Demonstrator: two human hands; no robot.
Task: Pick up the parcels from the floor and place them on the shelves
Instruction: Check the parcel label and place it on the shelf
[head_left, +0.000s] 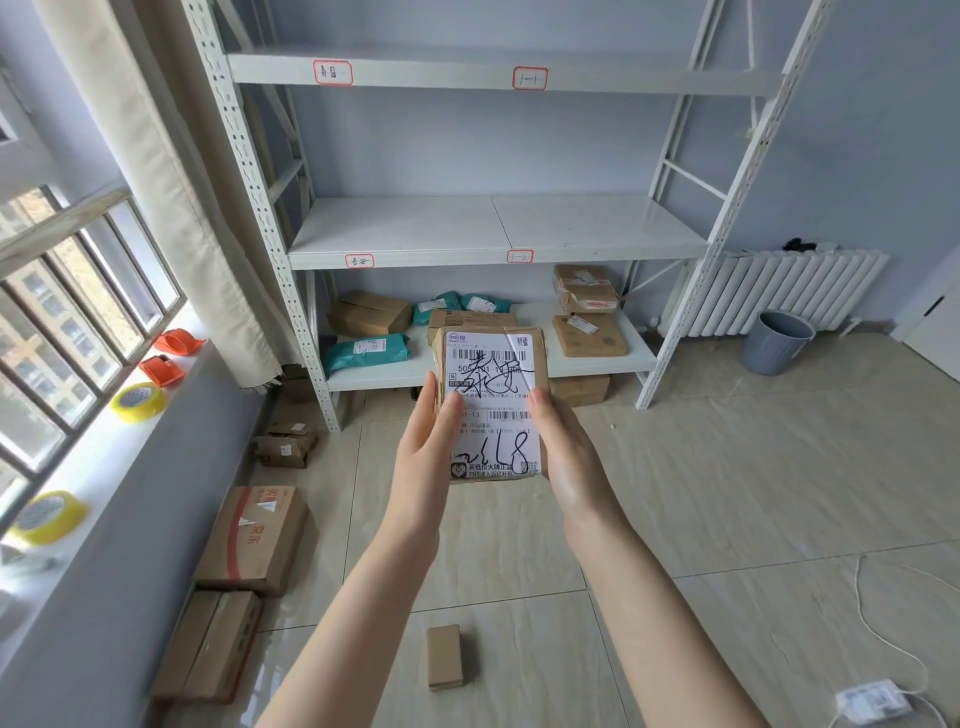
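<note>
I hold a small brown parcel (491, 374) with a white shipping label and black handwriting up in front of me. My left hand (428, 447) grips its left edge and my right hand (566, 452) its right edge. Behind it stands a white metal shelf unit (493, 228); its middle shelf is bare. The bottom shelf (597, 364) carries several brown boxes and teal bags. On the floor lie a small brown box (444, 656), a big box (254, 538), a flat box (213, 647) and a crumpled box (285, 441).
A windowsill on the left carries yellow tape rolls (137, 401) and orange tape dispensers (179, 343). A curtain (171, 182) hangs beside the shelf. A grey bin (776, 343) and a radiator (779, 291) are at the right. A white cable and adapter (872, 701) lie on the tiles.
</note>
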